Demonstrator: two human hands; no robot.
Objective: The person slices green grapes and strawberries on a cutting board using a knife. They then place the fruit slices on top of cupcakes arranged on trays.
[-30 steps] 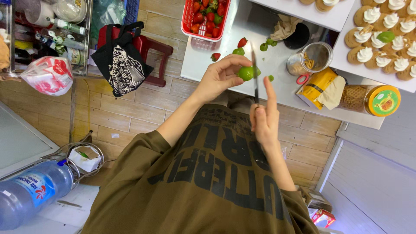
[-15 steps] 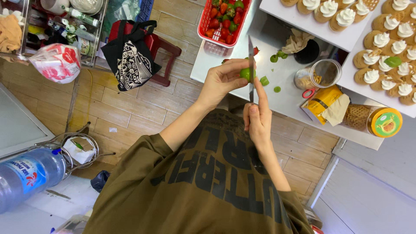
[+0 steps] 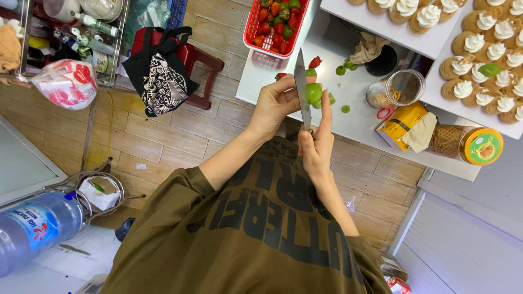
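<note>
My left hand (image 3: pixel 274 103) is shut on a small round green fruit (image 3: pixel 314 92), held above the edge of a white table (image 3: pixel 332 41). My right hand (image 3: pixel 316 146) grips a knife (image 3: pixel 301 87) by the handle. The blade points away from me and lies against the fruit, and my index finger stretches up beside it. Several green fruit pieces (image 3: pixel 340 69) and a strawberry (image 3: pixel 315 62) lie on the table just beyond my hands.
A red basket of strawberries (image 3: pixel 275 22) stands at the table's left. To the right are a glass jar (image 3: pixel 395 90), a yellow package (image 3: pixel 406 122), a lidded jar (image 3: pixel 468 142) and trays of cream-topped cookies (image 3: pixel 482 46). A black bag on a red stool (image 3: pixel 160 71) stands left.
The knife blade has come up against the green fruit in my left hand. Both hands stay together over the table edge, and the view has drawn closer.
</note>
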